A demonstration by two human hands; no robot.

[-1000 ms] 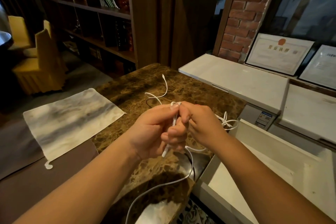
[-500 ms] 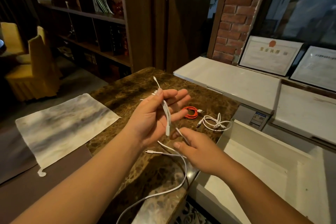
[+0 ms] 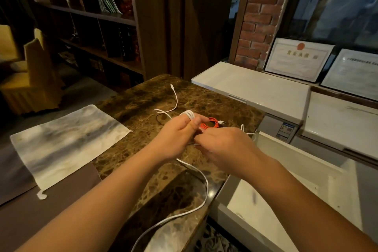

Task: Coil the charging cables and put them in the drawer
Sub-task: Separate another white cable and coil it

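While the left hand hovers over the middle of the brown marble counter, its fingers are curled round a few loops of white charging cable, thumb pinching them in place. Loose tail of that cable snakes off the near edge, smooth and round. Far side has another white cable end lying squiggly on the stone. Right hand sits just right of the left one, fingers bent toward the cable, but can't tell if it's actually gripping. Just beyond the hands there's an orange cable already coiled flat, and a bit of another white one by the open white drawer on the right. Far left: grey-white cloth mat. Dark wood shelves behind, brick pillar further right.
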